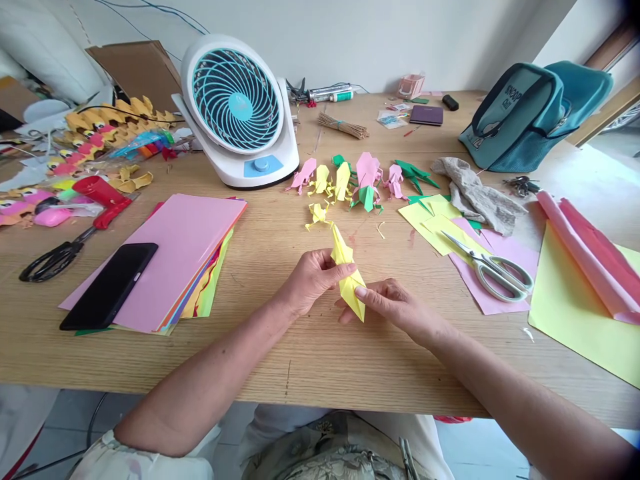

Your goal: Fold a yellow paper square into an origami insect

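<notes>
A long, pointed piece of folded yellow paper (347, 272) is held between both my hands above the table. My left hand (320, 277) pinches its middle from the left, thumb on top. Lower down, my right hand (390, 300) grips the near part with the thumb pressed on the paper and fingers underneath. The far tip narrows to a point close to a small yellow origami figure (318, 213). Behind it stand several folded paper figures, among them a pink one (368, 170), a yellow one (343, 182) and a green one (416, 175).
White-handled scissors (500, 273) lie on pink and yellow paper (430, 223) at right. Leftward, a black phone (111, 283) rests on a stack of coloured paper (185, 233), near black-handled scissors (55, 260). A fan (240, 107) and a teal bag (530, 120) stand behind.
</notes>
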{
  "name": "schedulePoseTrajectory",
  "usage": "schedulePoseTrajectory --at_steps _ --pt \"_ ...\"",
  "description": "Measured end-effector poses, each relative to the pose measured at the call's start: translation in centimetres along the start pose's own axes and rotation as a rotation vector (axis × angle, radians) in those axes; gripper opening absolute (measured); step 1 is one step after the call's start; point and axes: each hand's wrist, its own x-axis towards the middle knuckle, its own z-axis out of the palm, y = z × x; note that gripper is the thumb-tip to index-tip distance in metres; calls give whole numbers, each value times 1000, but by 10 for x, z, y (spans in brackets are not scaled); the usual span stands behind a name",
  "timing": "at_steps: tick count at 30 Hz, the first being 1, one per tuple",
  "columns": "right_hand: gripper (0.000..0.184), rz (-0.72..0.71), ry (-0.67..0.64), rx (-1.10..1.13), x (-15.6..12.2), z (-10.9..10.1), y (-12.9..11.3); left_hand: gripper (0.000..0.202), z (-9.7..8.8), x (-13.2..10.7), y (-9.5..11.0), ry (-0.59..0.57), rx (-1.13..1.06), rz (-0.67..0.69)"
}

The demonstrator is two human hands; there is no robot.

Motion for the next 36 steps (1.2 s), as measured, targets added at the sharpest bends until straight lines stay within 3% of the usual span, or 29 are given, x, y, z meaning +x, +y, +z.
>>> schedulePoseTrajectory --at_steps 3,8,16,22,25,31,36 --pt "62 49 26 11 2 3 3 34 7 -3 -3 -48 19 -22" --pt "55 58 28 43 3 5 13 32 11 -4 -4 -11 28 8" --pt "46 43 9 31 2 3 12 35 -2 1 1 72 -29 53" --pt "49 -10 -97 16 0 -1 16 41 -14 8 8 175 -107 80" --pt "53 -14 -103 20 -2 -5 15 43 -14 8 8 144 -100 66" --pt "60 -92 129 41 0 -3 9 40 -4 2 1 -10 -33 -34" --pt "54 -53 148 88 2 1 13 39 2 0 -4 -33 41 -76"
